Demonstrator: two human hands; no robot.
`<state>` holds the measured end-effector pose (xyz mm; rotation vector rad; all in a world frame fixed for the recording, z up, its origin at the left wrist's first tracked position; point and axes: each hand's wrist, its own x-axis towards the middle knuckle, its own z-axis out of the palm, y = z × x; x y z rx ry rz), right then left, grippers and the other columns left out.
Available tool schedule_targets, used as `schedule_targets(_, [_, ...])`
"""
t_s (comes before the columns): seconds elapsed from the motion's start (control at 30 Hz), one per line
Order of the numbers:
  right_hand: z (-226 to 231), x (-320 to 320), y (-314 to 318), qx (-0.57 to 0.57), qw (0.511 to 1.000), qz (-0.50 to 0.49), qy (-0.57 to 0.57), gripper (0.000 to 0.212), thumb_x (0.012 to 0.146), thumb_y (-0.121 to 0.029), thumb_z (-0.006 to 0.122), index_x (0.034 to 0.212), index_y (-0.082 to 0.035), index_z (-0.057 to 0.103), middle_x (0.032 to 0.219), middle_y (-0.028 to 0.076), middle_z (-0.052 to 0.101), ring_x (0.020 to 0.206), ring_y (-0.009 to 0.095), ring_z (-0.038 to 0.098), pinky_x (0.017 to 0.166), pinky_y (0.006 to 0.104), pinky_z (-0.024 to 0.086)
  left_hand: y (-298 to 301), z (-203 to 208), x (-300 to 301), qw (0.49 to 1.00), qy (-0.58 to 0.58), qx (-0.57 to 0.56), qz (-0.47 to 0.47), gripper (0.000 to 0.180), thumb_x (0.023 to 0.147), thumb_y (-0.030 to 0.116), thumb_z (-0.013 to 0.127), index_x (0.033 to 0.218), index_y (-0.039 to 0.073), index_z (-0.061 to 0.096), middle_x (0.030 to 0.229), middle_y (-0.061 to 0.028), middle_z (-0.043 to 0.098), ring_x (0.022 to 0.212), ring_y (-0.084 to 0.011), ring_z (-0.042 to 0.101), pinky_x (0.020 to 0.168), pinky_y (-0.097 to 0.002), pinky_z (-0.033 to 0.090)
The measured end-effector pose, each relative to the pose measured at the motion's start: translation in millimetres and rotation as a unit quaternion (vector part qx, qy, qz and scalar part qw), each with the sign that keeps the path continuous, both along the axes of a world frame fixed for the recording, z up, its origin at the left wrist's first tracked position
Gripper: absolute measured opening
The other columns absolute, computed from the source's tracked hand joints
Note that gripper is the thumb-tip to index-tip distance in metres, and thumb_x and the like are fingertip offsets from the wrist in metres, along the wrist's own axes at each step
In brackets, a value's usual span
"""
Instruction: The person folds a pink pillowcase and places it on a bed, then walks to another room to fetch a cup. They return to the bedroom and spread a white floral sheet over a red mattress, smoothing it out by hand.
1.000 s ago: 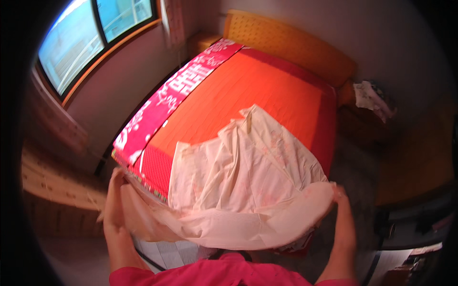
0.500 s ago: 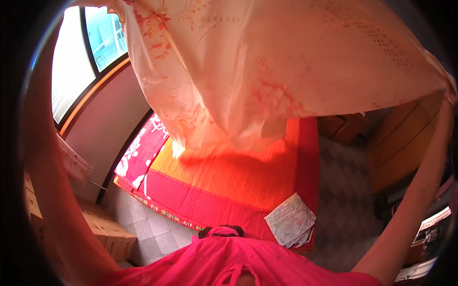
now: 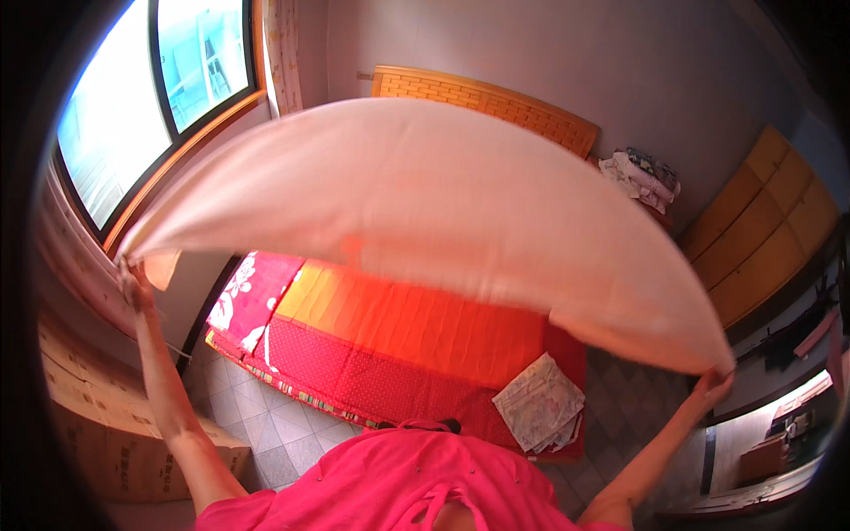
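A pale pink bed sheet (image 3: 425,195) billows in a wide arch in front of me, above the bed. At its left corner my left hand (image 3: 135,281) is closed on the cloth, near the window side. The opposite corner is gripped by my right hand (image 3: 714,388), out over the floor on the right. Both arms are spread wide. Beneath the sheet lies a bed with a red and orange cover (image 3: 398,323), its far part hidden by the cloth. Folded patterned fabric (image 3: 538,403) rests on the bed's near right corner.
Beyond the sheet rises a wooden headboard (image 3: 478,96). Folded bedding (image 3: 642,177) is stacked beside it. A window (image 3: 115,115) and curtain (image 3: 282,57) are on the left. Cardboard boxes (image 3: 133,451) stand at lower left, a wooden cabinet (image 3: 761,230) at right.
Both hands have come down from high up at the picture's edges. The sheet has dropped and spread into an arch, uncovering the headboard and far wall.
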<state>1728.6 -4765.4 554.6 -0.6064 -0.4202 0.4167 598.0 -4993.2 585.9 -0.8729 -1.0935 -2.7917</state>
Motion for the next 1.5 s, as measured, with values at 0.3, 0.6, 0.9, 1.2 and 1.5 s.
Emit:
schedule_targets(0.3, [-180.7, -35.4, -14.1, -0.188, 0.970, 0.129, 0.088, 0.037, 0.078, -0.027, 0.057, 0.103, -0.001, 0.052, 0.102, 0.010, 0.057, 0.093, 0.022, 0.054, 0.079, 0.0343, 0.045, 4.3, -186.3, -24.8, 0.914, -0.106, -0.374, 0.112, 0.016, 0.083, 0.019, 0.054, 0.094, 0.008, 0.060, 0.054, 0.0059, 0.043, 0.038, -0.0017, 0.032, 0.031, -0.0181, 0.024])
schedule_targets(0.6, [-242.3, -153.2, 12.6, -0.448, 0.877, 0.170, -0.026, 0.014, 0.072, -0.018, 0.066, 0.076, -0.013, 0.054, 0.056, -0.004, 0.047, 0.039, 0.004, 0.037, 0.031, 0.0161, 0.028, 58.6, -258.9, -33.9, 0.903, -0.281, -0.323, 0.033, 0.007, 0.081, 0.001, 0.048, 0.081, -0.006, 0.047, 0.071, -0.0143, 0.056, 0.065, -0.0287, 0.063, 0.047, -0.0279, 0.054])
schedule_targets(0.9, [-301.9, -241.2, 37.5, -0.500, 0.844, 0.193, 0.024, 0.018, 0.065, -0.002, 0.067, 0.078, -0.010, 0.057, 0.062, 0.001, 0.054, 0.052, 0.011, 0.052, 0.047, 0.0244, 0.048, 104.4, -374.5, -75.8, 0.893, -0.259, -0.367, -0.029, 0.025, 0.084, 0.004, 0.043, 0.108, -0.003, 0.042, 0.093, -0.0143, 0.057, 0.076, -0.0222, 0.061, 0.057, -0.0238, 0.050])
schedule_targets(1.2, [-346.6, -305.7, 41.9, -0.576, 0.780, 0.238, 0.056, 0.017, 0.072, -0.001, 0.058, 0.088, -0.004, 0.053, 0.081, 0.008, 0.054, 0.076, 0.022, 0.057, 0.066, 0.0373, 0.052, 134.8, -405.6, -58.4, 0.883, -0.131, -0.444, -0.081, 0.054, 0.075, -0.005, 0.044, 0.126, -0.007, 0.026, 0.117, -0.0171, 0.046, 0.108, -0.0218, 0.045, 0.091, -0.0285, 0.034])
schedule_targets(1.5, [-366.4, -325.1, 45.2, -0.607, 0.758, 0.235, 0.035, 0.014, 0.072, 0.000, 0.058, 0.084, -0.004, 0.052, 0.077, 0.008, 0.054, 0.074, 0.022, 0.058, 0.065, 0.0370, 0.053, 128.0, -428.9, -66.6, 0.847, -0.104, -0.500, -0.147, 0.042, 0.075, -0.002, 0.045, 0.116, -0.005, 0.043, 0.109, -0.0107, 0.051, 0.092, -0.0166, 0.051, 0.077, -0.0236, 0.041])
